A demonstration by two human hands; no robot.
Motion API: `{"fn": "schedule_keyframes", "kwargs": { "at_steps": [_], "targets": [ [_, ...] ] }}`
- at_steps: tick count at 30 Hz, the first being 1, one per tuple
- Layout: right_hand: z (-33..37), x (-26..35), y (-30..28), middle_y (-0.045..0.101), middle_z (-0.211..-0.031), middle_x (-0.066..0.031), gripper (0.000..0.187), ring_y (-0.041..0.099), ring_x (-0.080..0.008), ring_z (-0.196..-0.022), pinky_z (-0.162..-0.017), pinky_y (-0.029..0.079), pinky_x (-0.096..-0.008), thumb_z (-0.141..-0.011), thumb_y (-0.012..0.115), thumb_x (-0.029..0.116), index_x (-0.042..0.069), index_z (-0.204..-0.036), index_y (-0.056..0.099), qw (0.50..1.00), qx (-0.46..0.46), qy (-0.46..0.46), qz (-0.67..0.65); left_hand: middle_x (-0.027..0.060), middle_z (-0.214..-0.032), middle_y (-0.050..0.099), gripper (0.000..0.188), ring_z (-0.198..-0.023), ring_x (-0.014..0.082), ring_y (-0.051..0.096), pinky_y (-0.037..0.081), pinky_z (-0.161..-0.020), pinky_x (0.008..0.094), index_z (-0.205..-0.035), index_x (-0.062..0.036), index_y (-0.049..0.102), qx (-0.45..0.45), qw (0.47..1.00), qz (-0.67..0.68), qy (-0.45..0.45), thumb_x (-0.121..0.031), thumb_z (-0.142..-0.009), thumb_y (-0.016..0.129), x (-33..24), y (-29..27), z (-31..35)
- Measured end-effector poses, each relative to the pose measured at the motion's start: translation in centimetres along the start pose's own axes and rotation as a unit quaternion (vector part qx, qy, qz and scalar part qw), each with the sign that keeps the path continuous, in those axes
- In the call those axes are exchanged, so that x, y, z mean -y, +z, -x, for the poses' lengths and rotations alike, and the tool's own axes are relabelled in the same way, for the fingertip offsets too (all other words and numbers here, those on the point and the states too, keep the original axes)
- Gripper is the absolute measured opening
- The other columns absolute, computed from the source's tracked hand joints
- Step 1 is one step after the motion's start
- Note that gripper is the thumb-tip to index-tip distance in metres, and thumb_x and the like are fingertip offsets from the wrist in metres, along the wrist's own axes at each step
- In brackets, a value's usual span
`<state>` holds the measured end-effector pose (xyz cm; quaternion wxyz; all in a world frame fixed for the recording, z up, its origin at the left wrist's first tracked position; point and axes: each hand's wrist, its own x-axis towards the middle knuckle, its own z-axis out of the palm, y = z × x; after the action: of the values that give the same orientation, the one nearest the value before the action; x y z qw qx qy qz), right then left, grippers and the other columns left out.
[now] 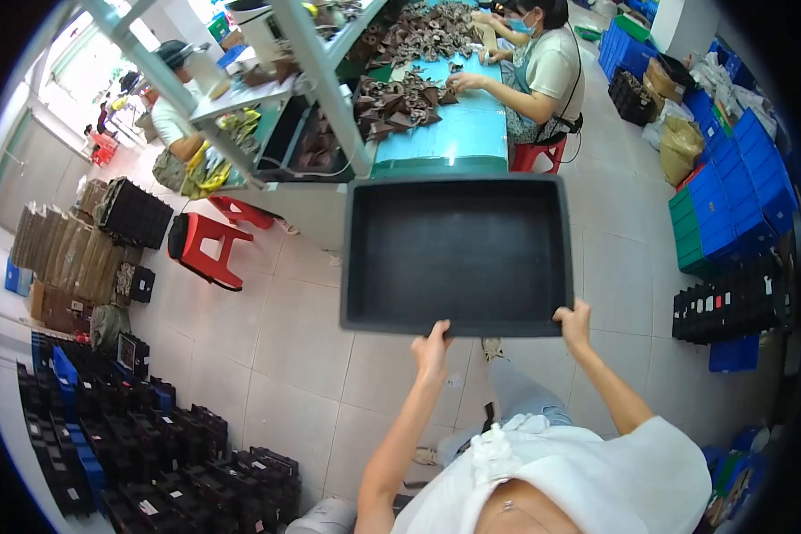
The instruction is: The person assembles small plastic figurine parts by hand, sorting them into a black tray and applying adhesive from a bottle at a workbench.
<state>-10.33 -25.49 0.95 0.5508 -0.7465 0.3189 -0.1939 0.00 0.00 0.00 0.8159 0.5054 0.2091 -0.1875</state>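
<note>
A black rectangular plastic tray (458,254) with nothing in it is held out in front of me, its open side toward me. My left hand (432,351) grips the near rim about midway along, thumb over the edge and fingers out of sight underneath. At the near right corner my right hand (575,324) is closed round the rim, thumb on top. The tray's far edge lies in front of the near end of a worktable (440,167) with a light-blue top. Brown folded pieces (405,105) are heaped on that table.
A person (543,76) sits at the table's right side. A red stool (209,245) stands at the left. Stacked black crates (178,454) fill the lower left; blue crates (730,187) line the right. A metal shelf frame (325,80) rises beside the table.
</note>
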Motion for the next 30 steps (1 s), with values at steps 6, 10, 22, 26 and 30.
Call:
{"fn": "schedule_keyframes", "kwargs": {
  "at_steps": [6, 10, 22, 26, 30],
  "targets": [
    [-18.9, 2.5, -1.5, 0.058, -0.062, -0.0076, 0.021, 0.053, -0.0145, -0.057, -0.055, 0.044, -0.0315, -0.062, 0.057, 0.003, -0.006, -0.081, 0.061, 0.999, 0.015, 0.007, 0.043, 0.0072, -0.079, 0.056, 0.023, -0.067, 0.0141, 0.056, 0.049, -0.062, 0.0261, -0.075, 0.0019, 0.055, -0.075, 0.991, -0.030, -0.103, -0.012, -0.075, 0.073, -0.9, 13.4, -12.5],
    [-24.3, -0.6, 2.2, 0.063, -0.068, -0.0106, 0.023, 0.059, -0.0170, -0.061, -0.058, 0.049, -0.0343, -0.068, 0.064, 0.008, -0.006, -0.086, 0.064, 0.997, 0.066, 0.041, -0.001, 0.0086, -0.083, 0.057, 0.026, -0.073, 0.0171, 0.058, 0.052, -0.070, 0.0298, -0.081, 0.0055, 0.057, -0.117, 0.986, -0.092, -0.072, -0.015, -0.077, 0.072, -2.0, 14.7, -17.8],
    [-51.7, 11.6, 8.8, 0.060, -0.102, -0.0152, 0.061, 0.062, -0.0265, -0.093, -0.084, 0.051, -0.0367, -0.073, 0.078, 0.020, 0.001, -0.125, 0.052, 0.934, 0.159, -0.257, 0.189, 0.0134, -0.141, 0.037, 0.068, -0.133, 0.0259, 0.035, 0.032, -0.108, 0.0399, -0.139, -0.0016, 0.035, -0.273, 0.934, -0.232, -0.013, -0.025, -0.085, 0.068, -5.5, 20.6, -12.8],
    [-61.3, 8.5, 17.5, 0.055, -0.112, -0.0172, 0.061, 0.056, -0.0314, -0.103, -0.091, 0.047, -0.0404, -0.073, 0.075, 0.015, 0.006, -0.128, 0.050, 0.828, 0.220, -0.431, 0.283, 0.0129, -0.138, 0.038, 0.057, -0.126, 0.0259, 0.044, 0.041, -0.100, 0.0360, -0.135, -0.0034, 0.039, -0.013, 0.952, -0.298, 0.063, -0.010, -0.086, 0.066, -7.9, 28.1, -15.1],
    [-60.7, 9.1, 19.4, 0.064, -0.098, -0.0172, 0.037, 0.064, -0.0268, -0.077, -0.069, 0.054, -0.0351, -0.085, 0.069, 0.018, 0.000, -0.116, 0.058, 0.894, 0.331, -0.229, 0.194, 0.0149, -0.135, 0.042, 0.050, -0.119, 0.0249, 0.052, 0.045, -0.097, 0.0338, -0.135, -0.0005, 0.037, -0.013, 0.982, -0.172, 0.070, -0.011, -0.092, 0.060, -9.5, 36.4, -25.9]
  ]
}}
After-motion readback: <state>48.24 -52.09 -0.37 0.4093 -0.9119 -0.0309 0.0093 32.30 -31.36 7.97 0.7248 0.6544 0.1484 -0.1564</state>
